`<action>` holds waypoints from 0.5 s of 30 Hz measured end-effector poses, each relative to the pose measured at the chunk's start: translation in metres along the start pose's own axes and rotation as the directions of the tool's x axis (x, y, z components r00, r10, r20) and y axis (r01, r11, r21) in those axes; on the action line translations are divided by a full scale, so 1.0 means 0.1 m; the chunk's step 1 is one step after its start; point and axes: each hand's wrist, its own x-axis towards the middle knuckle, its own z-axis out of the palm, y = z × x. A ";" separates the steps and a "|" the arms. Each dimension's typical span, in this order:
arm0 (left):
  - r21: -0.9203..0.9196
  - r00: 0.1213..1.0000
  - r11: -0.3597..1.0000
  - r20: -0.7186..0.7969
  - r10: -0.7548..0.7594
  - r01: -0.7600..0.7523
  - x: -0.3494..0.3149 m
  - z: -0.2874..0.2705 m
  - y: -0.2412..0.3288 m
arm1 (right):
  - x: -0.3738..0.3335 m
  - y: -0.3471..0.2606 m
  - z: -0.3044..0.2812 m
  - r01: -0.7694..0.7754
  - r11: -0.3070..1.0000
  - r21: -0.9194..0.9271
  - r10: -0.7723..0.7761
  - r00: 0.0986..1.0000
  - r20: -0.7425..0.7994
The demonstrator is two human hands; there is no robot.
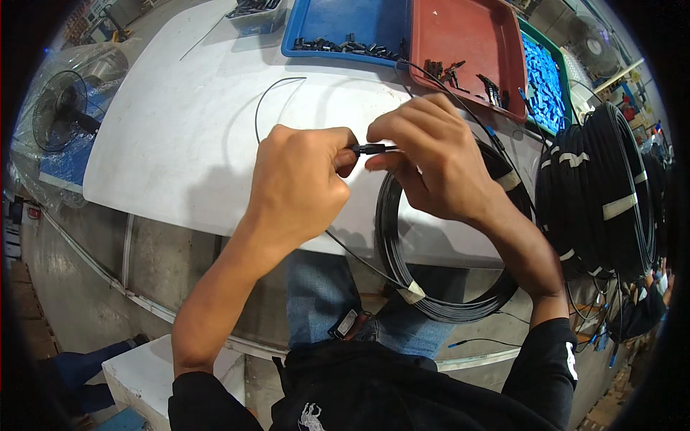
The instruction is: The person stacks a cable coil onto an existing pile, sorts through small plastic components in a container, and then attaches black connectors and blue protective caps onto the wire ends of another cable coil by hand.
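A small black cable connector [371, 149] is pinched at its left end between the thumb and curled forefinger of my left hand [296, 179]. From its right end a thin strand [392, 149] runs in between the bent fingers of my right hand [440, 152]. The right thumb and forefinger stand a little apart around the connector's right end; the inner fingers are partly hidden. A black cable [359, 259] passes below my left hand to a black cable coil [389, 230], taped in places, at the table's near edge. Another thin length of cable [260, 108] curves up beyond my left hand.
On the white table [165, 136] stand a blue tray [352, 21] and a red tray [460, 36] with black parts, and a green bin [568, 108] of blue pieces [544, 86]. Stacked black cable coils [596, 194] crowd the right. A fan [61, 111] stands left.
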 end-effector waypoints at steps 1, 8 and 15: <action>0.002 1.000 1.000 0.001 -0.002 0.002 0.01 -0.03 0.02 | 0.02 0.04 0.01 0.158 0.978 -0.138 -0.163 0.986 -0.027; -0.164 0.968 0.973 0.217 -0.124 0.161 0.10 -0.15 -0.02 | 0.07 0.14 0.07 0.337 0.879 -0.336 -0.372 0.927 -0.046; -0.207 0.911 0.953 0.393 -0.125 0.220 0.13 -0.18 -0.14 | 0.07 0.13 0.05 0.371 0.888 -0.273 -0.335 0.927 0.170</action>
